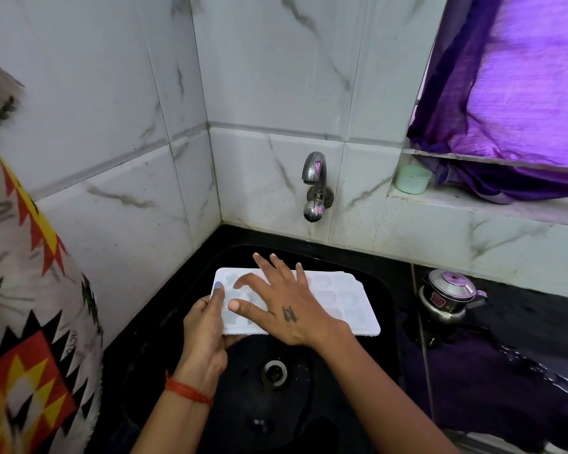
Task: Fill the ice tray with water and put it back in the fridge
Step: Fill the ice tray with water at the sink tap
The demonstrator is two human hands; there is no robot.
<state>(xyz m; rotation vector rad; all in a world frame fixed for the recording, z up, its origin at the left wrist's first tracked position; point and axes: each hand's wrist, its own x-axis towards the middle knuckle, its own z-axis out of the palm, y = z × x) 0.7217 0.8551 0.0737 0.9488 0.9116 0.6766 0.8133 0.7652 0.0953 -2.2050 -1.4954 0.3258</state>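
A white ice tray (345,299) with rounded moulds is held level over the black sink (384,309), below the wall tap. My left hand (207,326) grips the tray's left end, thumb on top. My right hand (286,306) lies flat on the tray's middle with fingers spread. The chrome tap (315,185) sticks out of the tiled wall above; no water runs from it. I cannot tell whether the moulds hold water.
The sink's drain (274,371) lies below the tray. A small steel pot with a lid (446,296) stands on the black counter at right. A pale green cup (413,179) sits on the window ledge under a purple curtain (512,103). A patterned cloth (23,290) hangs at left.
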